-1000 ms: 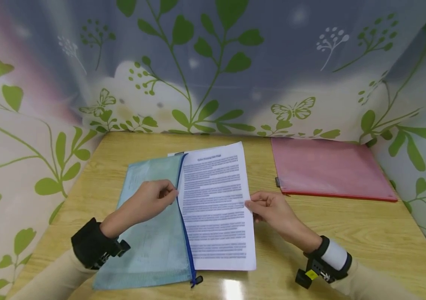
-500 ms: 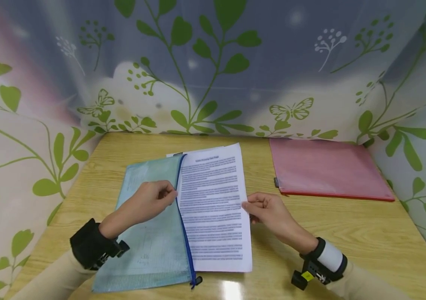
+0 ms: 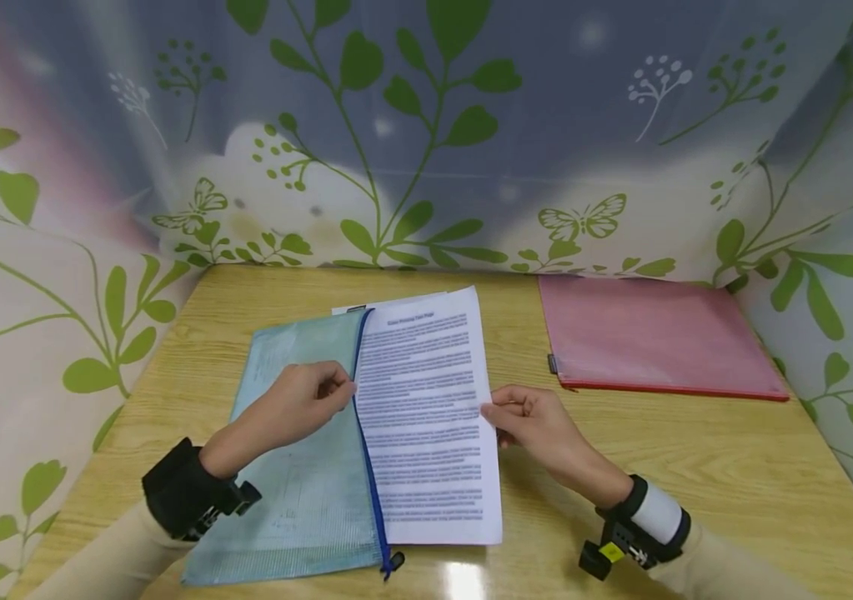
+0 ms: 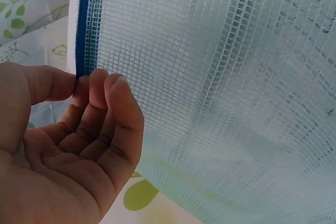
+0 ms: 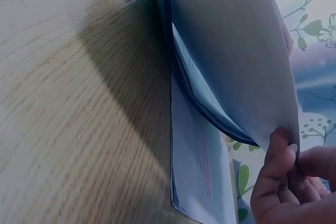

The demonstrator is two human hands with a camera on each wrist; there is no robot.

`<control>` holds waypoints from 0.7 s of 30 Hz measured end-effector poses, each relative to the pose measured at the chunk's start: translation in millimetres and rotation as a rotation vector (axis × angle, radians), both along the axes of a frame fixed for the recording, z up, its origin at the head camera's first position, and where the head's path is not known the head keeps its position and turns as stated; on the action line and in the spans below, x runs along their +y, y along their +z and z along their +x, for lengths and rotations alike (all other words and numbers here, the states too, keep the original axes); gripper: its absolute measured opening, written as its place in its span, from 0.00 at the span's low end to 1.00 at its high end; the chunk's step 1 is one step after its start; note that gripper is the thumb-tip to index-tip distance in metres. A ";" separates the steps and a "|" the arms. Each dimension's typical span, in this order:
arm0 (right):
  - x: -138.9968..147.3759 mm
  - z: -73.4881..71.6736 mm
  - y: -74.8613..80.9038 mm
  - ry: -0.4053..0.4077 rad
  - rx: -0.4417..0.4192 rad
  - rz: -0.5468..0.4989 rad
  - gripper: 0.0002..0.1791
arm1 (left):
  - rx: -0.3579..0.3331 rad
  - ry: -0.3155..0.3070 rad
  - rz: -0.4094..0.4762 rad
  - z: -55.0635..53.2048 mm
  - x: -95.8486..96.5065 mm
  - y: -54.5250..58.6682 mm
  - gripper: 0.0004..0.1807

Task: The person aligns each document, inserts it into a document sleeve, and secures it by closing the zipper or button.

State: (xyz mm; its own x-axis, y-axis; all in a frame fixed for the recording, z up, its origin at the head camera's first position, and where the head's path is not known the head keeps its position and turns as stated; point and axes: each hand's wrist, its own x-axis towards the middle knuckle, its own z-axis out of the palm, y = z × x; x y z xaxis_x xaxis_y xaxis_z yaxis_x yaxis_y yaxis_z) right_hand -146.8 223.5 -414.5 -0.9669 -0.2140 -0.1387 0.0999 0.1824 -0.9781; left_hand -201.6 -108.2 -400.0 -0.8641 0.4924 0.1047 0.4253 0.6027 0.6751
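Observation:
A pale blue mesh zip pouch (image 3: 283,508) with a dark blue zip edge lies on the left of the table. My left hand (image 3: 311,396) pinches that zip edge near its middle, thumb against fingertips in the left wrist view. A printed sheet of paper (image 3: 426,433) has its left part inside the pouch mouth. By its right edge, my right hand (image 3: 534,421) holds the sheet between thumb and fingers. From the right wrist view, the sheet's blank back (image 5: 231,40) is raised, and more paper (image 5: 202,150) lies beneath the pouch's lower lip.
At the back right of the wooden table (image 3: 659,467) lies a pink zip pouch (image 3: 659,337) with a red zip. A patterned curtain (image 3: 426,167) with green leaves encloses the back and sides. The blue pouch's zip pull (image 3: 394,562) hangs toward the front.
The right hand and the sheet have shifted slightly left, so a little more of the sheet is within the blue pouch. The left hand keeps its grip on the zip edge.

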 end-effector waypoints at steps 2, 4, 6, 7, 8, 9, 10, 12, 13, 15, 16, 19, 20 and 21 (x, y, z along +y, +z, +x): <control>-0.4 -0.3 -0.3 -0.005 -0.006 -0.004 0.14 | 0.001 -0.001 -0.001 0.1 0.2 0.2 0.07; -0.5 -0.9 -0.7 -0.011 -0.016 -0.009 0.14 | 0.000 -0.001 -0.004 0.2 0.4 0.7 0.07; -0.8 -1.3 -0.9 -0.018 -0.028 -0.015 0.14 | -0.002 0.001 -0.008 0.0 0.7 1.3 0.07; -1.2 -1.6 -1.1 -0.022 -0.032 -0.016 0.14 | -0.004 0.002 -0.009 0.0 0.6 1.4 0.07; -1.6 -2.0 -1.5 -0.028 -0.038 -0.019 0.14 | -0.006 0.003 -0.010 0.0 0.5 1.6 0.07; -1.8 -2.2 -2.0 -0.032 -0.041 -0.022 0.13 | -0.007 0.005 -0.011 0.0 0.4 1.8 0.07; -2.3 -2.5 -2.4 -0.033 -0.042 -0.024 0.13 | -0.008 0.006 -0.013 -0.1 0.2 1.8 0.07; -3.4 -3.2 -3.8 -0.033 -0.040 -0.025 0.13 | -0.009 0.008 -0.017 -0.3 0.1 2.0 0.07; -4.0 -3.5 -4.5 -0.033 -0.040 -0.027 0.13 | -0.011 0.006 -0.016 -0.6 0.1 1.8 0.07; -5.4 -4.3 -6.0 -0.025 -0.039 -0.031 0.14 | -0.010 0.005 -0.016 -1.0 0.1 1.8 0.07; -6.4 -4.8 -6.6 -0.024 -0.041 -0.032 0.13 | -0.010 0.003 -0.016 -1.1 0.2 1.8 0.07; -8.8 -6.1 -8.2 -0.025 -0.048 -0.040 0.13 | -0.010 0.000 -0.013 -1.2 0.3 1.9 0.07; -9.5 -6.4 -8.5 -0.022 -0.049 -0.044 0.13 | -0.009 0.000 -0.013 -1.1 0.3 2.0 0.07; -10.1 -6.7 -8.8 -0.019 -0.050 -0.047 0.13 | -0.011 0.001 -0.012 -1.0 0.1 2.0 0.07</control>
